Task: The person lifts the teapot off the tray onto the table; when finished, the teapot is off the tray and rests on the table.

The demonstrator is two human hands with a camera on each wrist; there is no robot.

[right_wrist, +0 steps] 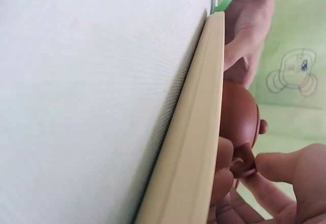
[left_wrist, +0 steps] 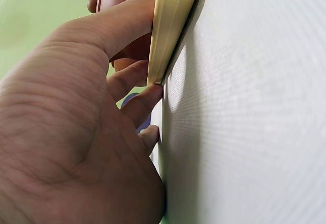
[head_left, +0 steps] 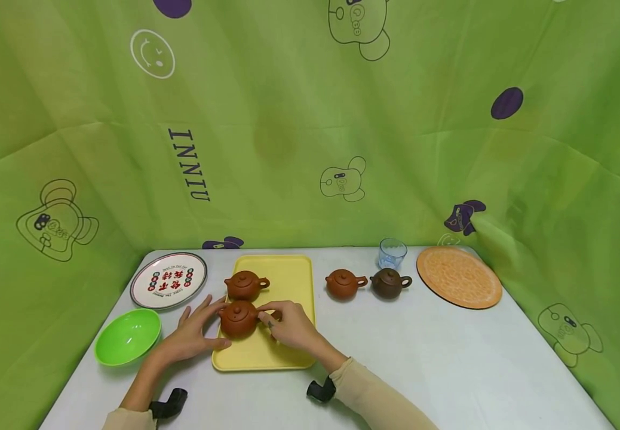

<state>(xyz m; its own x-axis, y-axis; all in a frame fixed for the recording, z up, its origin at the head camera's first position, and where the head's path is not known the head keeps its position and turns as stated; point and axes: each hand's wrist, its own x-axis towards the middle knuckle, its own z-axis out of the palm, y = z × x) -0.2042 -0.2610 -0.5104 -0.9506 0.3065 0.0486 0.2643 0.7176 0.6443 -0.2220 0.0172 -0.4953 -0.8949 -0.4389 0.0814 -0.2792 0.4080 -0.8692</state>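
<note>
A reddish-brown clay teapot (head_left: 238, 321) sits at the left side of the yellow tray (head_left: 294, 352). My right hand (head_left: 292, 325) pinches its handle between thumb and fingers; the right wrist view shows the thumb on the handle (right_wrist: 243, 162). On the spout side, my left hand (head_left: 194, 332) has its fingers spread loosely, the index fingertip right at the spout. Its thumb reaches over the tray's rim (left_wrist: 170, 20) beside the teapot's body, while other fingertips come down along the rim. A similar teapot (head_left: 244, 286) stands just behind on the tray.
Left of the tray lie a white plate with red lettering (head_left: 169, 280) and a green bowl (head_left: 128, 338). To the right stand another reddish-brown teapot (head_left: 343, 285), a dark brown teapot (head_left: 388, 284) and a blue glass (head_left: 392, 254). An orange round mat (head_left: 459, 278) lies far right.
</note>
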